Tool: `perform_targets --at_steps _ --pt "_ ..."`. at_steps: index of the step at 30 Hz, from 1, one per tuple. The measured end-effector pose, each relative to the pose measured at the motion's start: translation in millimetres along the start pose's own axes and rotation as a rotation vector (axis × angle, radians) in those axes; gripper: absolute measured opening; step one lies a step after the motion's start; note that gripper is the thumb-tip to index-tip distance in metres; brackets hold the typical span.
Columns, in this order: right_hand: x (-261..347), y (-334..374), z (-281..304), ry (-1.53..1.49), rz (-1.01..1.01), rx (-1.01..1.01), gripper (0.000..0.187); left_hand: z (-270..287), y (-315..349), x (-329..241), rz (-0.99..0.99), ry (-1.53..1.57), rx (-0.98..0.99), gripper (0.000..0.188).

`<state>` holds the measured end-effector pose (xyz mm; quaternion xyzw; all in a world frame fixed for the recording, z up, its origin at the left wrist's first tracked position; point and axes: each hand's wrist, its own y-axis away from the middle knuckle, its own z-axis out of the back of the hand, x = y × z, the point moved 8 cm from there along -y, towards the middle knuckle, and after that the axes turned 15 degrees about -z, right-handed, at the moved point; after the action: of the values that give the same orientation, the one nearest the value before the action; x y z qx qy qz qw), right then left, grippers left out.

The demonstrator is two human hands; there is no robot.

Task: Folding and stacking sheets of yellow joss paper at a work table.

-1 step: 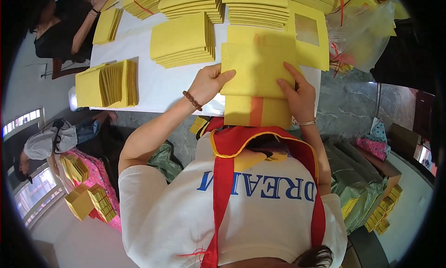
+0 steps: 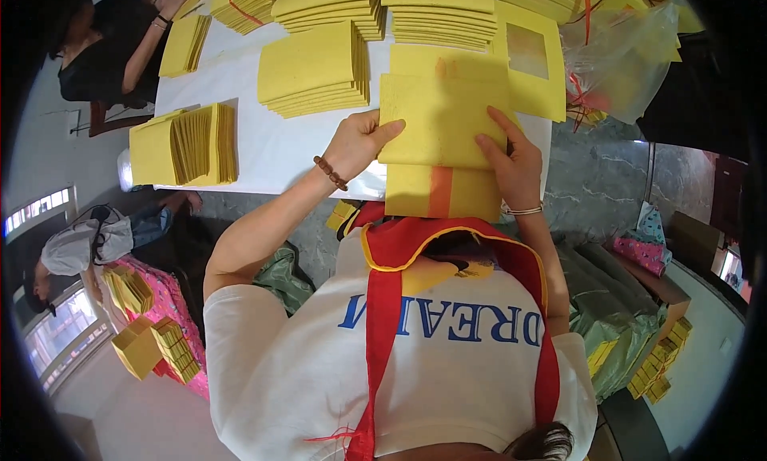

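Observation:
My left hand (image 2: pixel 361 148) grips the left edge of a yellow folded paper piece (image 2: pixel 443 113), its thumb on top. At the right edge of the same piece, my right hand (image 2: pixel 515 159) has its thumb and forefinger on the upper face, and its other fingers are largely hidden. Below the held piece lies more yellow paper (image 2: pixel 471 193) with an orange-red band, reaching over the table's near edge. Further yellow paper (image 2: pixel 411 59) shows beyond its far side. A yellow sheet with a pale square patch (image 2: pixel 530 53) lies just right of it.
Stacks of yellow paper (image 2: pixel 311 65) stand on the white table (image 2: pixel 268 153), with another stack (image 2: pixel 184 145) at its left. A clear plastic bag (image 2: pixel 627 73) hangs by the far right corner. One person (image 2: pixel 104 61) sits at far left; another (image 2: pixel 88 241) is nearer, beside a pink cloth.

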<state>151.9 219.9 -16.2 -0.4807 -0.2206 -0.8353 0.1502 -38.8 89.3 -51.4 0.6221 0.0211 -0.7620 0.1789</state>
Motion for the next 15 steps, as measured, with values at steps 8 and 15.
perform_targets --at_steps 8,15 --pt "-5.0 -4.0 -0.3 -0.043 0.032 -0.066 0.042 11.6 0.8 -1.0 -0.134 -0.149 -0.189 0.045" --pt "-6.5 -4.2 -1.6 0.015 -0.046 -0.029 0.043 14.9 -1.5 11.2 -0.171 -0.137 -0.186 0.042"
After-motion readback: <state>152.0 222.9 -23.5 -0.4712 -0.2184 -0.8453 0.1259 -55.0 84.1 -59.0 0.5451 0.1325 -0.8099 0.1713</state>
